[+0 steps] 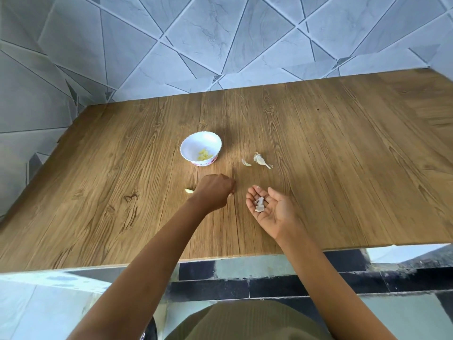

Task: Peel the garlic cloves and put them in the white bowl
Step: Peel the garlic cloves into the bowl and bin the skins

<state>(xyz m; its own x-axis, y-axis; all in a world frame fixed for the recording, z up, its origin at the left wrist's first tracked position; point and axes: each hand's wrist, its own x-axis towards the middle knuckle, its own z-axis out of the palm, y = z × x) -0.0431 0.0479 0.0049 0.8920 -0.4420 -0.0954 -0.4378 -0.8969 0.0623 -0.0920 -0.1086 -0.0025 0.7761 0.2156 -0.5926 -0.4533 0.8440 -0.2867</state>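
Two bare hands were held over the wooden desk (318,143). The left grip (215,190) was turned knuckles-up, low over the boards, with its fingers curled down and inward. The back of the hand hid the fingertips, so I could not tell whether they pinched anything. Just to its left, close against the side of the hand, one garlic clove (189,190) lay on the desk. The right grip (272,207) was turned palm-up beside the left one, near it but apart, with its fingers loosely spread and relaxed. A small heap of papery garlic skins (259,204) rested in its hollow and was not clasped. Beyond the left grip, farther from the person, stood the white bowl (191,148), with a scalloped rim and a coloured band round its foot. A few pale yellow peeled cloves (204,154) lay at the bottom of it, well apart from both hands. To the right of the bowl, and beyond the right grip, a small whitish garlic piece (246,162) lay on the desk. Just beside that lay the remnant of a garlic bulb (262,161), with dry roots at one end and a stalk at the other. Neither hand touched these two. Grey tiles (220,33) with dark diagonal joints rose behind the desk, and an olive-green garment (245,322) showed at the bottom edge.
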